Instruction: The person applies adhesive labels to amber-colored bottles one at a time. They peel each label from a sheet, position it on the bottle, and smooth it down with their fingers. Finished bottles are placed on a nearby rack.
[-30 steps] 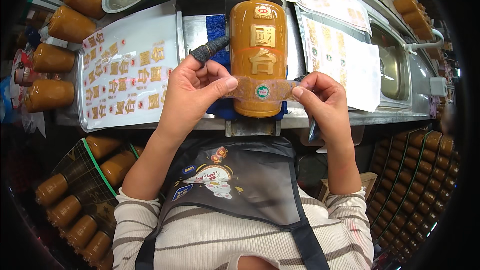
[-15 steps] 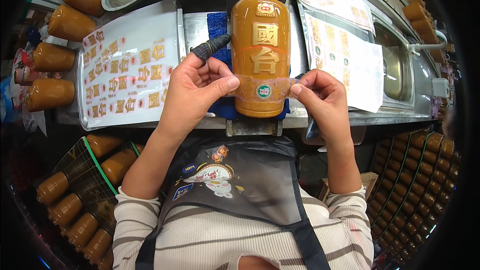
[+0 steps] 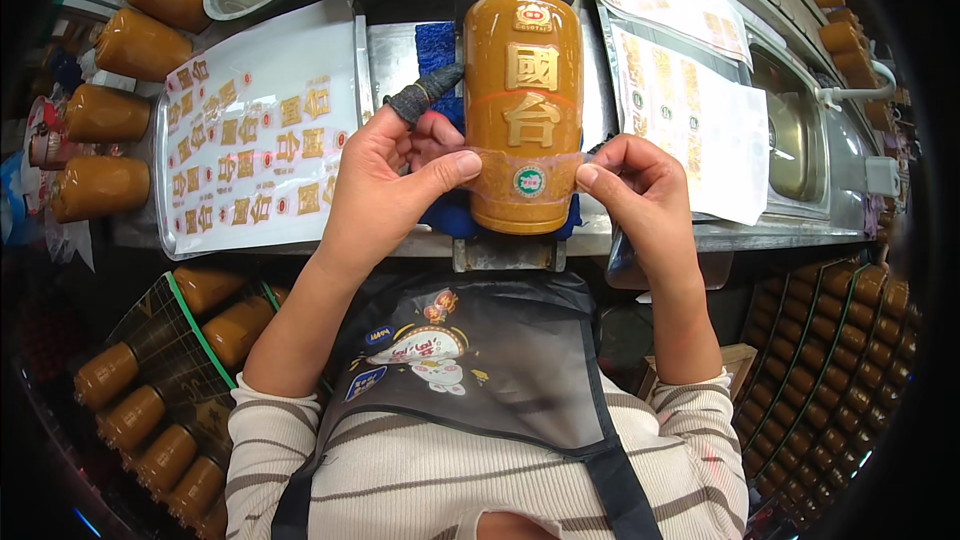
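The glossy amber-brown bottle with rounded shoulders [image 3: 523,110] lies on its back on a metal holder [image 3: 508,258], and its short clear neck points away from the person. Two large raised golden characters and a small red and golden emblem decorate its front. The thin transparent film strip with pale golden pattern and round green emblem [image 3: 528,180] extends flat and crosswise over the lower part of the bottle.

A cream ribbed top [image 3: 420,485] with grey-brown stripes is worn beneath a dark, cartoon-printed apron [image 3: 535,380]; on the left hand [image 3: 385,172], a black finger cover [image 3: 412,102] is worn.
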The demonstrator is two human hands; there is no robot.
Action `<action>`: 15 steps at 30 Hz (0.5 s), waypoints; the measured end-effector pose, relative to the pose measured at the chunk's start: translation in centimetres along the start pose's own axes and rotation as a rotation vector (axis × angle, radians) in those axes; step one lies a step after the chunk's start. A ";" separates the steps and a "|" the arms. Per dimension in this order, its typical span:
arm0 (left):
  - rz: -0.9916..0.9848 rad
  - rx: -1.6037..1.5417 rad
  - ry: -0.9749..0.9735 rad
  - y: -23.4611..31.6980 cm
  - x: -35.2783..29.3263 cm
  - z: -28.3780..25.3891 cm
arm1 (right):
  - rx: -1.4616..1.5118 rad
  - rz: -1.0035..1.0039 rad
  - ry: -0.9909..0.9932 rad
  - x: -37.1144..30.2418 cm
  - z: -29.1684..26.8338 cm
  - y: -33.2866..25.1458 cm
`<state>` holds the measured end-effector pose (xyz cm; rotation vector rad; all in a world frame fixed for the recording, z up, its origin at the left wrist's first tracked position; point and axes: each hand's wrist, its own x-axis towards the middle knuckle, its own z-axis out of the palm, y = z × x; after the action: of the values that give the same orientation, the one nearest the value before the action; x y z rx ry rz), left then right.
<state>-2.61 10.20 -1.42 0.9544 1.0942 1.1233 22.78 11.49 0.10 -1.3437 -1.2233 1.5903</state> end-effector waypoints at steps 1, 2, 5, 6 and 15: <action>-0.001 0.003 0.007 -0.1 0.0 0.0 | -0.003 0.002 -0.004 0.0 0.0 0.0; 0.013 0.107 0.001 -0.2 0.0 -0.3 | -0.007 0.005 -0.008 0.0 0.0 -0.1; 0.068 0.337 -0.002 -0.6 0.1 -1.1 | -0.056 0.032 -0.034 0.0 -0.2 -0.4; 0.093 0.361 0.011 -0.8 0.1 -1.1 | -0.078 0.045 -0.048 0.0 -0.2 -0.5; 0.150 0.115 -0.127 -1.4 0.2 0.5 | -0.046 -0.146 0.088 -0.4 1.4 0.5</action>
<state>-1.80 10.15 -2.65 1.1983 1.0056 1.1134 21.56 10.64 -0.26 -1.3077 -1.2813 1.3951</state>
